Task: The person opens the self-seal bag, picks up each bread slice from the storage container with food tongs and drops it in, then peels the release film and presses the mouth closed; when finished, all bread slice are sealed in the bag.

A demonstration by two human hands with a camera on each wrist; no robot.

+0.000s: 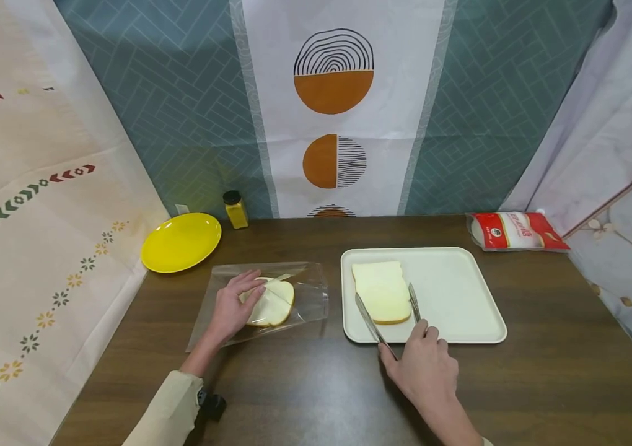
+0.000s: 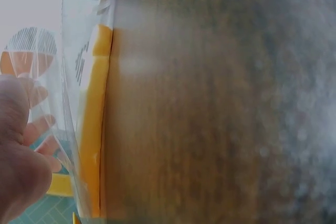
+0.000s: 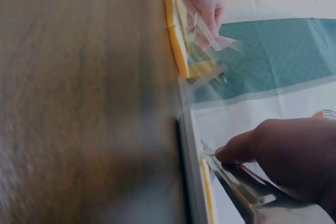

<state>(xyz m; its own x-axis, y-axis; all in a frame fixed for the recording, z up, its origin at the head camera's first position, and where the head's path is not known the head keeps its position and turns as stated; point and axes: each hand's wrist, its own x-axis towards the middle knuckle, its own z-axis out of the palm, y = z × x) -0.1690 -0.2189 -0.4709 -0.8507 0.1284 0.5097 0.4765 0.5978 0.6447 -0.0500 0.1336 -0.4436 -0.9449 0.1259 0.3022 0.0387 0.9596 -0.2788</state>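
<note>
On the left, a clear plastic bag point(image 1: 307, 310) lies on the table with a bread slice point(image 1: 277, 303) in it. My left hand point(image 1: 232, 310) is over the bag's left part, fingertips above the slice, and appears to pinch the loose film point(image 2: 63, 72). My right hand point(image 1: 429, 365) grips metal tongs point(image 1: 370, 323) at the front of a white tray point(image 1: 450, 297). The tongs' arms are spread on either side of a second bread slice point(image 1: 380, 288), which lies flat on the tray. In the right wrist view, my thumb presses the tongs point(image 3: 241, 187).
A yellow plate point(image 1: 181, 243) is at the back left, beside a yellow bottle with a black cap point(image 1: 236, 210). At the back right lies a red and white package point(image 1: 519, 231). Patterned cloths hang behind the brown table point(image 1: 316, 396) and at its sides.
</note>
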